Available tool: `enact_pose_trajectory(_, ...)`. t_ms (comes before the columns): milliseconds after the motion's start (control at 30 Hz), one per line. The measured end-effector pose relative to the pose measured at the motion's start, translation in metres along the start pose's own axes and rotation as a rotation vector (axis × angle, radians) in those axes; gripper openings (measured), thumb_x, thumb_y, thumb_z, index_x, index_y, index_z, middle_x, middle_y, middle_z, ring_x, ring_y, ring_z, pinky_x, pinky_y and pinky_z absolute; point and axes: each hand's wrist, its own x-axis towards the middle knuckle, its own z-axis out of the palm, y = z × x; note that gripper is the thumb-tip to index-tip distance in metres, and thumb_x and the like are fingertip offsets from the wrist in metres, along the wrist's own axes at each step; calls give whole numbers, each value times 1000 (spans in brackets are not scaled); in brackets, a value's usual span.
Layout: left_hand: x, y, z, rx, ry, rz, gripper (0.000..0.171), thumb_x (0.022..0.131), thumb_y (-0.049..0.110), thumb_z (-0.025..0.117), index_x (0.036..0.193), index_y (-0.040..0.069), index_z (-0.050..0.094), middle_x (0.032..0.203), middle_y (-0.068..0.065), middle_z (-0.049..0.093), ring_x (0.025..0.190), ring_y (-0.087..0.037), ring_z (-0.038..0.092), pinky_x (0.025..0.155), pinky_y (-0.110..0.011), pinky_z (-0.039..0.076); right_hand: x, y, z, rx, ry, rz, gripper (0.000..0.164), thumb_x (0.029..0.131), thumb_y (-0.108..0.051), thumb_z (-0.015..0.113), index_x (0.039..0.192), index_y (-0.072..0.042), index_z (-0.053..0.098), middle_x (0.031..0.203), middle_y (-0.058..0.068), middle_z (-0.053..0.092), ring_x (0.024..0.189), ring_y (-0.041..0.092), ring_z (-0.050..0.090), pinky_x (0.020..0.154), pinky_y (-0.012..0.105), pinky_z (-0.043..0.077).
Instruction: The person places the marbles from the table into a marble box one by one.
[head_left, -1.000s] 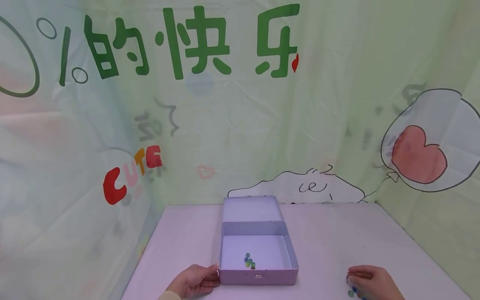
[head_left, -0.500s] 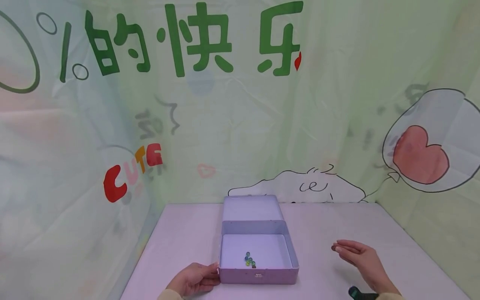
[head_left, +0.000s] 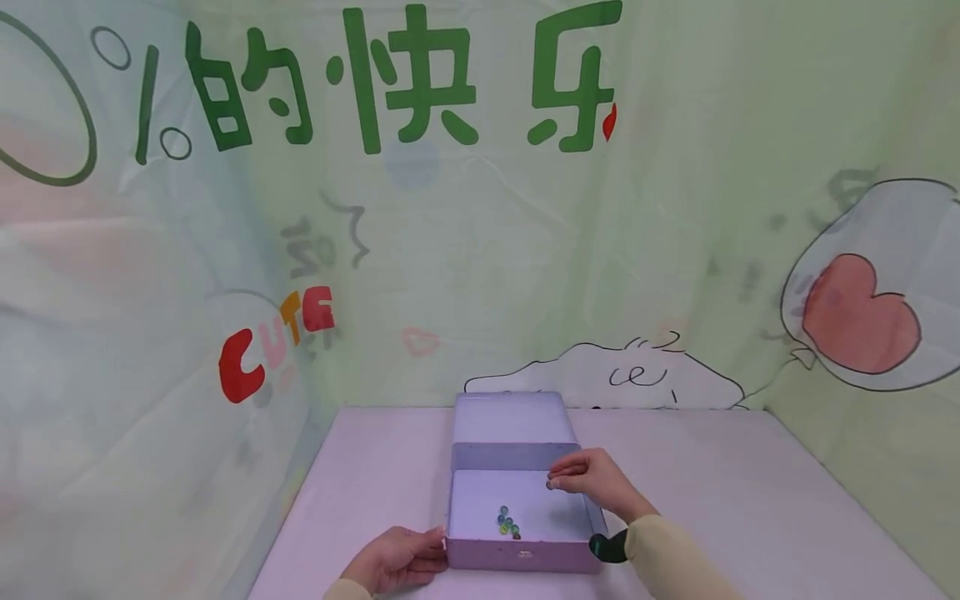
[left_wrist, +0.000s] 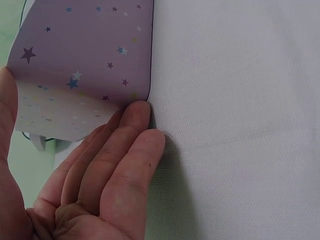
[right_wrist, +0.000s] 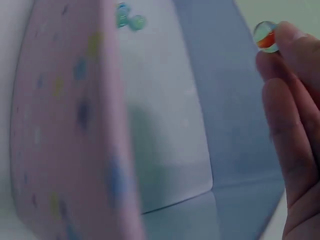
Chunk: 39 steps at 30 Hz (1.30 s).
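A lidded box (head_left: 525,556), lilac with printed stars, stands on the table with its lid (head_left: 513,418) folded back. My left hand (head_left: 401,560) rests against the box's near left corner. In the left wrist view its fingers (left_wrist: 132,165) lie fairly straight, fingertips at the lower edge and thumb at the upper one. Over the right part of the box, my right hand (head_left: 596,482) pinches a glass marble (right_wrist: 266,37), clear with an orange swirl, between thumb and fingertips. Several green and blue marbles (head_left: 508,522) lie together on the box floor near its front wall.
The table (head_left: 697,475) has a pale lilac cover. Printed cloth (head_left: 480,250) hangs behind it and along both sides. A dark band (head_left: 609,547) sits at the right wrist, close by the box's front right corner.
My right hand picks a marble from the group on the table at right, rises and travels left with it to above the box. The left hand stays at the box corner.
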Motion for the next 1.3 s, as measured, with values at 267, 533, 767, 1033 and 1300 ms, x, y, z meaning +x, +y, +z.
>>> enact_pose_trajectory(267,-2,1,7,6,-17,22,58,101,37,66,122,-17,63,114,-25,75,102,-24,76,92,-42,61,16,-9,20,-310,-115,-60,14,82,-4,84,95,-4,79,83,-1,75,76,11,67,72,31,60)
enact_pose_trajectory(533,1,0,9,3,-35,19,56,100,37,67,121,-15,65,114,-25,75,102,-24,75,92,-42,60,11,-15,24,-319,-94,-52,12,85,0,80,96,-1,78,84,0,75,77,13,68,74,34,62)
enact_pose_trajectory(767,1,-3,12,-11,-37,13,54,100,36,68,119,-15,66,112,-25,75,101,-24,76,92,-43,61,-5,-17,11,-127,-27,-67,19,89,-5,78,106,4,75,94,12,78,85,17,73,77,33,62)
enact_pose_trajectory(1033,3,-4,12,-1,-34,12,54,101,35,67,120,-16,65,113,-26,74,103,-27,75,93,-45,60,-53,18,-50,292,303,82,50,95,-24,75,133,4,62,112,-3,78,99,1,72,89,21,59)
enact_pose_trajectory(1300,6,-10,5,-5,-31,14,58,101,36,66,122,-18,62,113,-26,74,104,-27,75,94,-46,59,-106,44,-113,393,413,114,18,96,-24,74,113,-28,74,100,-23,75,95,-6,70,85,16,58)
